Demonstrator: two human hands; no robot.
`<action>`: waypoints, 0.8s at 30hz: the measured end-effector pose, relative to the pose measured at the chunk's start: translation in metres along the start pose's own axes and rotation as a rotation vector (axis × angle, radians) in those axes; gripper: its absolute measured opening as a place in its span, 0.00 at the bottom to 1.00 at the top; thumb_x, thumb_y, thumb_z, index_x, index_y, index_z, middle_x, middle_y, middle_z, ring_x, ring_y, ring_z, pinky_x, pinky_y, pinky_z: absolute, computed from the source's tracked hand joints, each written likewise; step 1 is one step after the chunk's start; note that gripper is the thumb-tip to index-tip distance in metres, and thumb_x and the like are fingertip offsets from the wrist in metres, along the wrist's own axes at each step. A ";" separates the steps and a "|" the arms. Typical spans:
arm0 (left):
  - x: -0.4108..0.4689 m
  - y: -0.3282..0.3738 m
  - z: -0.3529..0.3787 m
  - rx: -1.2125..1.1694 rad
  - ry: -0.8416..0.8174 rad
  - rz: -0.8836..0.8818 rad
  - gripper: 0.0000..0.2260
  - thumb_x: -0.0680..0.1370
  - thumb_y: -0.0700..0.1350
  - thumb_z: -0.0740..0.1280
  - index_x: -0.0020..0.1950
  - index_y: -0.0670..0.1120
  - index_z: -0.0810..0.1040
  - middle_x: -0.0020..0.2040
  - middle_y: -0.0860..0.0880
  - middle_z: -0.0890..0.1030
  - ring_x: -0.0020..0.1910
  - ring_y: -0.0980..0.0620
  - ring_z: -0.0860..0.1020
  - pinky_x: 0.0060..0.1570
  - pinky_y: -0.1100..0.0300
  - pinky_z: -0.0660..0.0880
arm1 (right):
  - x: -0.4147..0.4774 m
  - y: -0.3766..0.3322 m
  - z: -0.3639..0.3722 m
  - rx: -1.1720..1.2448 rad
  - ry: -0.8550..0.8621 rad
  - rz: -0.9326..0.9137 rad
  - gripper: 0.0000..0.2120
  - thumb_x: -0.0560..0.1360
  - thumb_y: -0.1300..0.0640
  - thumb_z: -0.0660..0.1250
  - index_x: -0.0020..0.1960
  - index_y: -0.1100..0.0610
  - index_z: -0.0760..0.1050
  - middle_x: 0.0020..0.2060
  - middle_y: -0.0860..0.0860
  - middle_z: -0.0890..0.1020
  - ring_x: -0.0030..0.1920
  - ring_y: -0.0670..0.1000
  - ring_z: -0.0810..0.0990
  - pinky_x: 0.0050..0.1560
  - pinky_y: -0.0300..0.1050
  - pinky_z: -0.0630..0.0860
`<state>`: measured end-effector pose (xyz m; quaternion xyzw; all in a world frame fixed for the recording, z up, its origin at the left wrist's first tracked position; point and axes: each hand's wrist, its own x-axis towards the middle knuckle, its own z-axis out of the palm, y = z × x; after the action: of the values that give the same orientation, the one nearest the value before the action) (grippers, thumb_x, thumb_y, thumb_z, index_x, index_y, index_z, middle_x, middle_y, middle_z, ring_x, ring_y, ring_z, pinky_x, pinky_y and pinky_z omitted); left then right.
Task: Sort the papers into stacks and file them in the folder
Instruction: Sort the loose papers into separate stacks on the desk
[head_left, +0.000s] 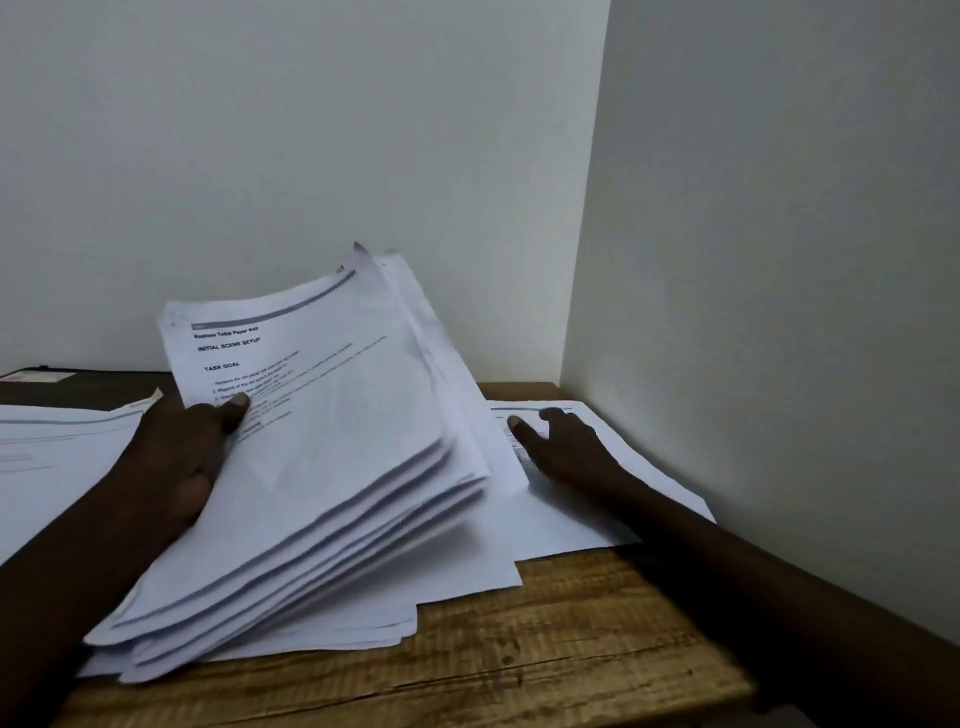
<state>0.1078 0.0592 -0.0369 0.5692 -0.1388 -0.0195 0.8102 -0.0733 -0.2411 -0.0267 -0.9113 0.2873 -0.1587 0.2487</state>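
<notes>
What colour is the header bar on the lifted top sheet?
Grey bar on the white sheet; the head view shows it best.

There is one view only, worn on the person's head and facing forward and somewhat down over the wooden tabletop (545, 649). It sits close: the pile of papers (322, 467) fills the middle, and both forearms reach in from the lower corners. The wide lens takes in the walls (311, 156) above. The far left edge looks dim, possibly blurred.
</notes>
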 end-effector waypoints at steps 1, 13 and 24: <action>-0.002 0.000 -0.001 -0.017 -0.017 -0.013 0.17 0.79 0.40 0.68 0.68 0.45 0.76 0.63 0.43 0.81 0.60 0.41 0.79 0.65 0.40 0.71 | -0.004 -0.009 -0.005 0.258 -0.057 -0.049 0.30 0.79 0.36 0.55 0.71 0.55 0.68 0.68 0.54 0.73 0.67 0.55 0.72 0.68 0.52 0.67; -0.013 0.010 0.018 -0.069 -0.141 0.011 0.18 0.81 0.38 0.62 0.71 0.44 0.74 0.65 0.46 0.80 0.64 0.46 0.78 0.64 0.49 0.75 | -0.024 -0.048 -0.009 0.739 -0.347 -0.181 0.15 0.79 0.67 0.61 0.35 0.56 0.71 0.21 0.42 0.75 0.27 0.43 0.71 0.28 0.35 0.67; -0.003 0.003 -0.001 -0.042 -0.064 -0.009 0.25 0.74 0.44 0.74 0.70 0.46 0.74 0.64 0.48 0.79 0.62 0.44 0.78 0.65 0.43 0.71 | 0.038 0.028 -0.077 0.111 0.086 0.005 0.09 0.76 0.53 0.69 0.47 0.59 0.81 0.43 0.56 0.81 0.46 0.55 0.78 0.37 0.42 0.68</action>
<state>0.1049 0.0612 -0.0349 0.5519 -0.1615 -0.0443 0.8170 -0.0896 -0.3121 0.0270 -0.8877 0.2908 -0.2126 0.2869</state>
